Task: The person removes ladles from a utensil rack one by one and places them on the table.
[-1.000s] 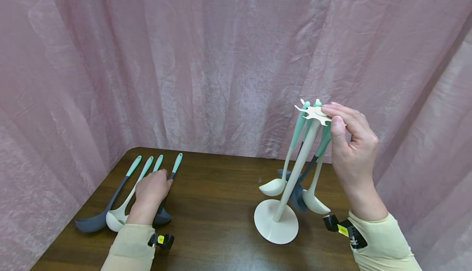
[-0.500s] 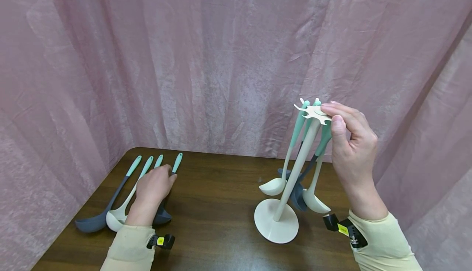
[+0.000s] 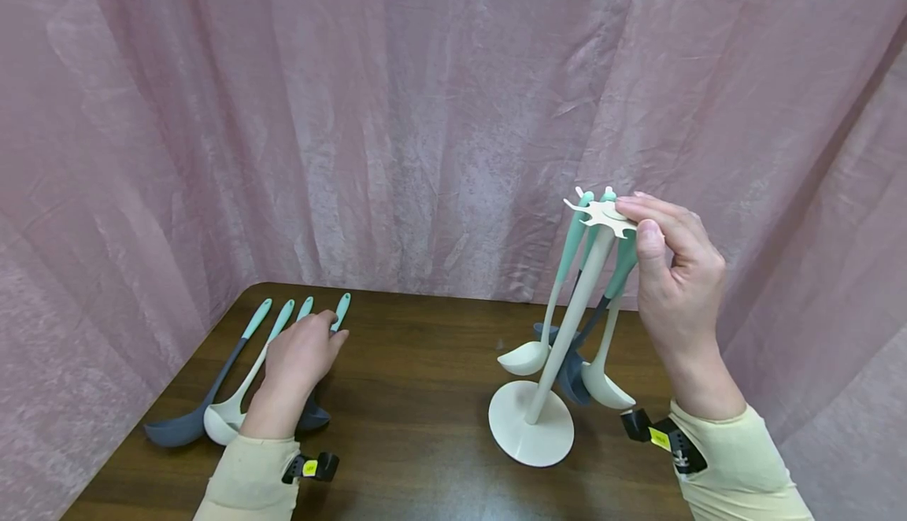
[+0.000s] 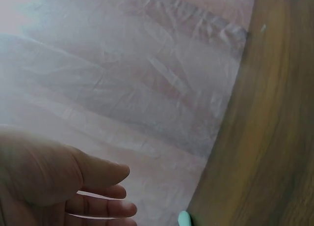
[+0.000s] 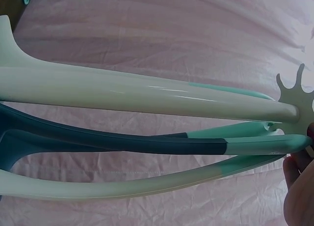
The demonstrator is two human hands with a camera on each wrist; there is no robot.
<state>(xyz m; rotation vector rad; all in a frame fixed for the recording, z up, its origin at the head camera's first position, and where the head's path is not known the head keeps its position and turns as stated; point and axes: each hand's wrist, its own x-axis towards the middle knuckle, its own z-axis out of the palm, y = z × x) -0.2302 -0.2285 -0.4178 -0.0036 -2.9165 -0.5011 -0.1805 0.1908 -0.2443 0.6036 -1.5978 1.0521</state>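
On the left of the table, my left hand [image 3: 301,352] reaches over a row of ladles with mint handles. Its fingers are near the handle [image 3: 343,308] of the rightmost dark ladle; in the left wrist view the hand [image 4: 54,182] has thumb and fingers apart, nothing between them. Left of it lie a cream ladle [image 3: 225,420] and a dark ladle [image 3: 175,430]. At right, a cream utensil stand [image 3: 531,434] leans, ladles hanging from its hooks. My right hand [image 3: 680,285] grips its hooked top, fingers above and thumb at the edge.
A brown wooden table [image 3: 418,395] carries everything. Its back edge meets a pink curtain [image 3: 453,127]. A hanging cream ladle [image 3: 524,359] and another cream ladle [image 3: 605,389] dangle around the stand's pole, with dark ones behind.
My left hand has slid slightly forward and to the right, toward the handle of the rightmost ladle. The right hand and the stand have barely moved.
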